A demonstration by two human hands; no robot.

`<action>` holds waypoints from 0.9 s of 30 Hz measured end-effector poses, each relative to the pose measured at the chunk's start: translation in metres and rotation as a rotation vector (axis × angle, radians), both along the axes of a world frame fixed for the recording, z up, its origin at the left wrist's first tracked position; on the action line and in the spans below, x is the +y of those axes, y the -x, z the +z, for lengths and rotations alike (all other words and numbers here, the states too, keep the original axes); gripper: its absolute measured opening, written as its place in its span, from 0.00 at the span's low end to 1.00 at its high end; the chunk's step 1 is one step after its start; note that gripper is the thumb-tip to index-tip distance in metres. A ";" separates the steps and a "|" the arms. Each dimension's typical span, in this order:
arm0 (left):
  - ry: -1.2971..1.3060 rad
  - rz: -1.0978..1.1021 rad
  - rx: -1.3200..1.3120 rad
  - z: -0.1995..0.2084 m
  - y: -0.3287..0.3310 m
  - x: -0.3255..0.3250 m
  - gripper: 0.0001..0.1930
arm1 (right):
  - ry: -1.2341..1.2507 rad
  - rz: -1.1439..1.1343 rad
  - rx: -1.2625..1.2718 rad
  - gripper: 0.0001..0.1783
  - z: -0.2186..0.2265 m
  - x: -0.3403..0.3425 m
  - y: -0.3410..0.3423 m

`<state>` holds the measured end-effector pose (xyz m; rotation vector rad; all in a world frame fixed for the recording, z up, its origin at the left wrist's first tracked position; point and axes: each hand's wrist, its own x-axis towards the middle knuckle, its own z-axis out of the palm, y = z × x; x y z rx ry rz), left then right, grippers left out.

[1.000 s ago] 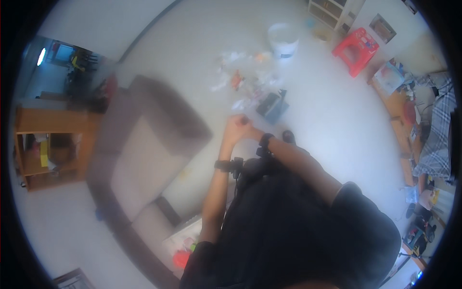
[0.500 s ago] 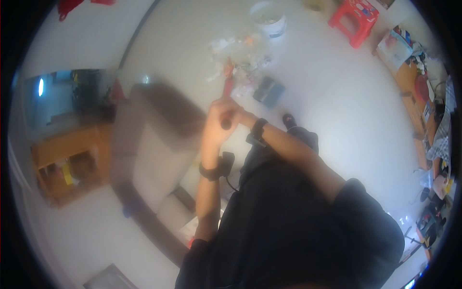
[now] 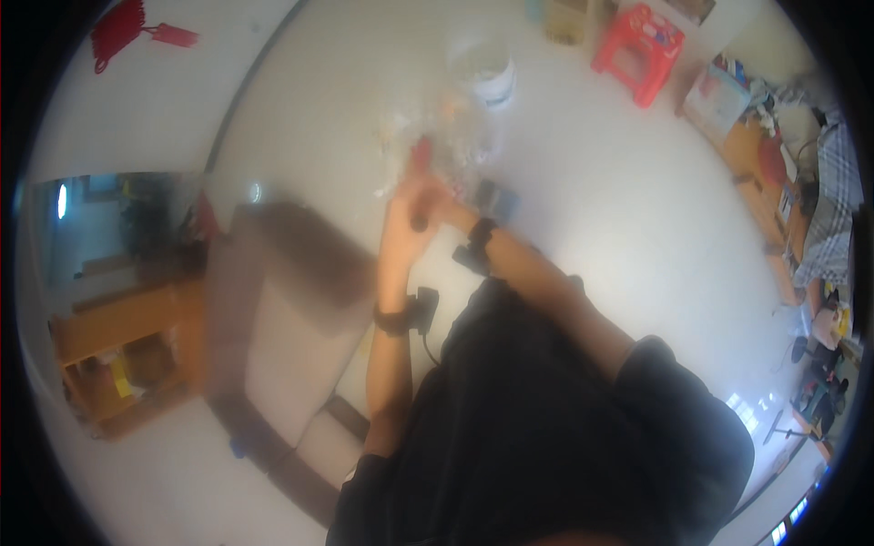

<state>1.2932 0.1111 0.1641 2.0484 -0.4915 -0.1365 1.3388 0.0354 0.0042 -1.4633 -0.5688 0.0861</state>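
A: Locate the red object (image 3: 421, 151).
B: At the fingertips of both hands, held above the white floor (image 3: 592, 237). Left hand (image 3: 401, 214) and right hand (image 3: 435, 211) meet; blur hides the finger state.
A: Step?
B: Apparently two-handed handling; next requires steady grip.
A: Surroundings?
B: White bucket (image 3: 487, 77) and red stool (image 3: 639, 47) beyond the object; brown sofa (image 3: 273, 309) leftward.

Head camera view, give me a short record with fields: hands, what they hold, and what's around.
left hand: raised, meets the right hand
right hand: against the left; grip too blurred to tell
held: small red object at the fingertips, blurred
wrists: dark band on each
nearby: white bucket, red stool, brown sofa, white floor
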 end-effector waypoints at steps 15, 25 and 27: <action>-0.208 -0.211 0.106 0.040 -0.023 0.067 0.06 | 0.353 0.148 -0.204 0.14 -0.003 0.045 -0.043; 0.202 0.563 0.129 -0.069 -0.027 0.001 0.08 | 0.281 0.223 -0.323 0.06 -0.113 0.025 -0.117; 0.232 0.746 0.073 -0.082 -0.018 -0.020 0.08 | 0.320 0.515 -0.156 0.05 -0.127 0.027 -0.110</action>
